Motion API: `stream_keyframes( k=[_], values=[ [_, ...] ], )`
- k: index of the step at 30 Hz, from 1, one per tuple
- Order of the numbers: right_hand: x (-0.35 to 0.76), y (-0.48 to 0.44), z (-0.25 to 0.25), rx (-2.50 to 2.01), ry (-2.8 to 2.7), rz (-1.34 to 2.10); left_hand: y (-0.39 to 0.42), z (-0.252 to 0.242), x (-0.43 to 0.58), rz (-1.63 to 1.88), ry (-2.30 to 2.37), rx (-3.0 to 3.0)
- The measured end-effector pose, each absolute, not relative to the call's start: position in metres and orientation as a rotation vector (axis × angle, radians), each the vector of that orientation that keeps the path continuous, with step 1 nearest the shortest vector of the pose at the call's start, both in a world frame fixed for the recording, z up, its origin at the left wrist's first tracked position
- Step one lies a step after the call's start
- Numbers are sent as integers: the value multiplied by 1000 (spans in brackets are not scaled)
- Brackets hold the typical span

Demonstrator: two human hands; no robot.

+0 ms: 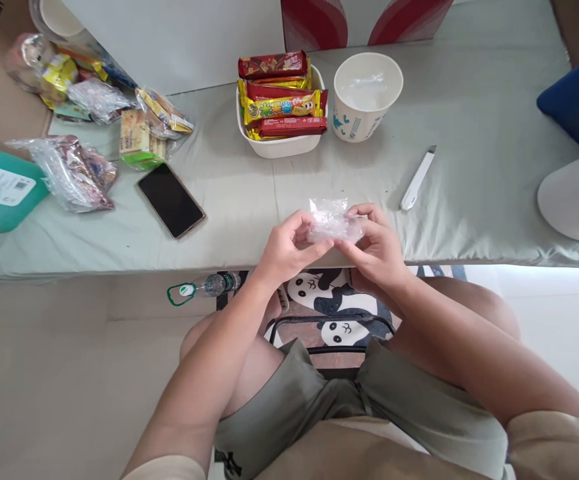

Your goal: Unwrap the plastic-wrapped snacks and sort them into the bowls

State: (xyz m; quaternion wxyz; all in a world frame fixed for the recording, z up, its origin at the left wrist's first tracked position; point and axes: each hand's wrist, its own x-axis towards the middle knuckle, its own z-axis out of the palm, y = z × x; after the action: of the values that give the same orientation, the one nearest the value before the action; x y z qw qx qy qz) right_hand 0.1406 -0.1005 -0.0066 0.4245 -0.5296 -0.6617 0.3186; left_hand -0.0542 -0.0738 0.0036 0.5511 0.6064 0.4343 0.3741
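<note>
Presently, left hand (283, 250) and right hand (383, 250) share narrow grip on clear plastic (330, 225), near edge of surface (239, 213); apparently handling step; next move likely needs even tension.

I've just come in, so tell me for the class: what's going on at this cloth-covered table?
A seated person holds crumpled clear plastic between the left hand and right hand, at the near edge of the cloth-covered table. Farther back, a white tub of wrapped snack bars stands beside a paper cup. A utility knife lies to the right of the hands, and a smartphone to the left; neither is being touched.
</note>
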Motion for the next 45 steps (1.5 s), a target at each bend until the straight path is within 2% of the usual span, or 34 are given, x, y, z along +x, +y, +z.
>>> stream_keyframes(
  k=[10, 19, 24, 29, 33, 37, 42, 45],
  values=[
    [138, -97, -15, -1232, -1340, 1151, -76, -1, -48, 779, 1004, 1327],
    [134, -100, -3, -1326, -1308, 1263, -70, -1, -45, 954, 1004, 1324],
    [136, -97, 5, -1461, -1424, 1110, -70, -3, -45, 935, 999, 1229],
    [133, -96, 6, -1386, -1382, 1140, -63, -3, -41, 964, 1034, 1208],
    [139, -96, 7, -1488, -1402, 927, -52, 1, -36, 1054, 1008, 1200],
    [163, -80, 28, -1511, -1575, 529, -42, 9, -31, 1120, 1026, 1200],
    [190, -3, 82, -1554, -1742, -66, -38, 13, -23, 1062, 1012, 1198],
    [191, 61, 99, -1654, -1911, -129, -37, 13, -19, 1029, 1025, 1214]
  ],
)
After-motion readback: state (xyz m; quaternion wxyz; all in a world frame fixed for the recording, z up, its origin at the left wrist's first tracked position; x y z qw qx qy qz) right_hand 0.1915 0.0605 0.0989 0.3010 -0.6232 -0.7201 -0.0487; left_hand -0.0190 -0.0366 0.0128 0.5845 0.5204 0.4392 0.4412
